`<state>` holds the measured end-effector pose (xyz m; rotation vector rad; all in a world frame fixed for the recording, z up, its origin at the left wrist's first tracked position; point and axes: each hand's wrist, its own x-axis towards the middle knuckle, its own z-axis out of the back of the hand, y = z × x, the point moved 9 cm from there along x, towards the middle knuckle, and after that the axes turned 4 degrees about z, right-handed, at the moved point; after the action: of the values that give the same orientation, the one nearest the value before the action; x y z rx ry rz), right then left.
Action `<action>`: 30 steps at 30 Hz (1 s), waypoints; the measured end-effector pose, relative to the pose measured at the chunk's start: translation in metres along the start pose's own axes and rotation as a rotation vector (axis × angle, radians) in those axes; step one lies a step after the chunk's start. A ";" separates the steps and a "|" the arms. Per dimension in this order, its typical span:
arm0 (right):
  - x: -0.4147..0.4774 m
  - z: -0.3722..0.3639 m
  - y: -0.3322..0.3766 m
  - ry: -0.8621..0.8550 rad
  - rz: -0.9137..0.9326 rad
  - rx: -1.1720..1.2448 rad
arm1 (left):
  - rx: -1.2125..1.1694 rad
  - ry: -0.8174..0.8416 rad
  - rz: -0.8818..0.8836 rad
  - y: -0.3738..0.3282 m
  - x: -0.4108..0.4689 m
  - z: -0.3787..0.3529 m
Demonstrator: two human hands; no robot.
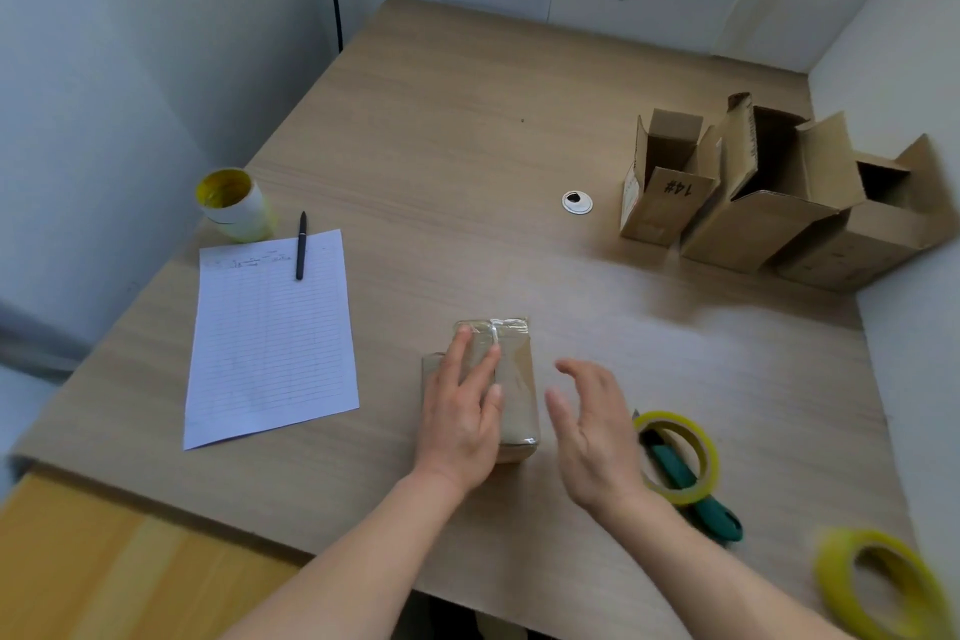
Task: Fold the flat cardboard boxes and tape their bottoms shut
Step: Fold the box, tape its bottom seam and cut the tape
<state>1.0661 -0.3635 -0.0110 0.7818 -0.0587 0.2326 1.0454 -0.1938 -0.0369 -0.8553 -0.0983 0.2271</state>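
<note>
Box (pixel 519 395): small, brown cardboard, lying at 6 o'clock near the front edge of the tabletop (pixel 467 146); clear tape shines across its upper face.
Left hand (pixel 462 411): flat on the box, fingers straight, pressing the taped face; grips nothing.
Right hand (pixel 597 426): at 3 o'clock of the box, apart from it, fingers loosely spread, holding nothing.
Tape roll (pixel 707 452): yellow-rimmed, at 4 o'clock beside the right hand, lying over a green cutter (pixel 714 517).
Second tape roll (pixel 831 572): blurred, at 5 o'clock.
Folded boxes (pixel 769 224): three, open-topped, clustered at 2 o'clock.
Paper sheet (pixel 270 343): lined, at 9 o'clock, pen (pixel 301 244) on its top edge.
</note>
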 end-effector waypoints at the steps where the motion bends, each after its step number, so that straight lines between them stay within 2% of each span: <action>1: 0.000 -0.016 0.009 0.027 -0.006 0.091 | -0.032 0.000 -0.017 -0.005 -0.003 -0.005; 3: -0.004 -0.042 0.015 0.047 -0.047 0.207 | -0.101 -0.039 -0.039 -0.009 -0.009 -0.010; 6: -0.006 -0.047 0.007 -0.054 -0.072 0.250 | -0.187 -0.099 -0.015 -0.007 -0.012 -0.005; 10: -0.006 -0.042 0.002 -0.109 -0.056 0.294 | -0.125 -0.092 -0.066 -0.008 -0.013 -0.005; 12: -0.006 -0.042 -0.001 -0.093 -0.086 0.313 | -0.069 -0.077 -0.085 -0.007 -0.013 -0.007; 15: 0.003 -0.036 -0.010 0.007 -0.266 0.406 | -0.022 -0.051 -0.082 -0.005 -0.015 -0.011; 16: 0.011 -0.033 -0.012 0.050 -0.307 0.396 | -0.009 -0.046 -0.081 -0.005 -0.015 -0.012; 20: 0.050 -0.040 -0.017 0.236 -0.282 0.111 | 0.029 -0.032 -0.077 -0.009 -0.016 -0.015; 27: 0.062 -0.053 -0.019 0.216 -0.365 0.132 | 0.049 -0.050 -0.049 -0.006 -0.013 -0.014; 30: 0.060 -0.048 -0.019 0.416 -0.361 -0.075 | 0.055 -0.022 -0.036 -0.004 -0.013 -0.015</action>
<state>1.1273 -0.3314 -0.0498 0.6431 0.4607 0.0459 1.0364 -0.2109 -0.0434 -0.7963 -0.1274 0.2048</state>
